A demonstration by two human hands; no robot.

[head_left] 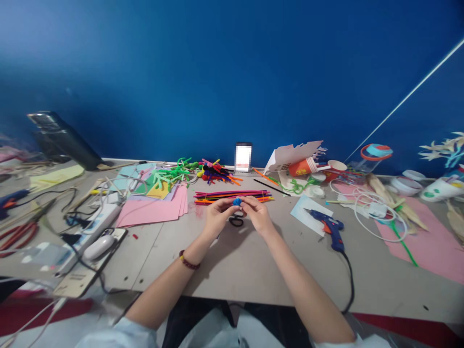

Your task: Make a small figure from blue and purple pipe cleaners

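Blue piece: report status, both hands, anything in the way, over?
Left hand and right hand both pinching blue piece. Black loops, likely scissors handles, showing between hands. Bundled coloured sticks just beyond.

Moderate, diffuse light reaches us, leaving a pale sheen on the blue wall at upper left. Soft shadows fall on the table. We find the phone screen white and pixelated, the side edges stretched and smeared, and the left hand and right hand clearer.
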